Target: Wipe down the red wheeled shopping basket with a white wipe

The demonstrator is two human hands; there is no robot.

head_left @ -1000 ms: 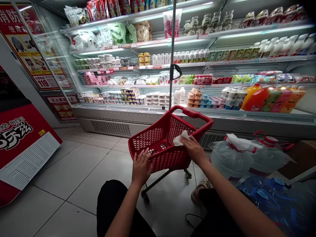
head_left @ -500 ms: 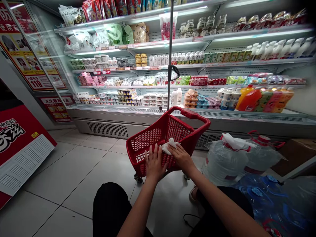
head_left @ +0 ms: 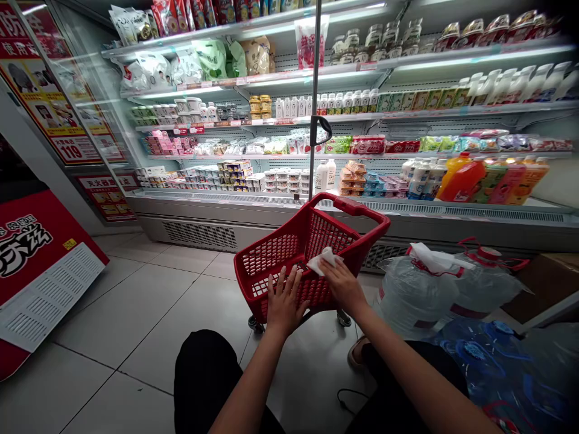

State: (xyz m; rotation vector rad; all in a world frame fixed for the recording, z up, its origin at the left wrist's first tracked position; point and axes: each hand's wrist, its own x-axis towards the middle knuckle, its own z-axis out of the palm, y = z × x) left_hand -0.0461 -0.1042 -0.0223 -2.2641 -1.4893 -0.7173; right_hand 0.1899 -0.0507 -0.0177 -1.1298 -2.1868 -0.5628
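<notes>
A red plastic shopping cart [head_left: 271,251] with lattice sides stands on the floor in front of me, its handle at the upper right. My left hand [head_left: 284,304] lies flat with fingers spread against the near side of the cart. With my right hand [head_left: 342,283] I press a crumpled white tissue [head_left: 323,260] onto the near top rim, right of the left hand. The right hand's fingers are closed over the tissue, and its fingertips are partly hidden by it.
Behind the cart runs a refrigerated display case [head_left: 199,232] with a glass door handle [head_left: 320,131]. Large water jugs [head_left: 416,295] stand close on the right, with a cardboard box [head_left: 543,289] behind them. A red freezer [head_left: 40,271] is at the left.
My right hand has slid the tissue to the right along the cart's rim. The left hand stays on the cart's side. The view has shifted slightly.
</notes>
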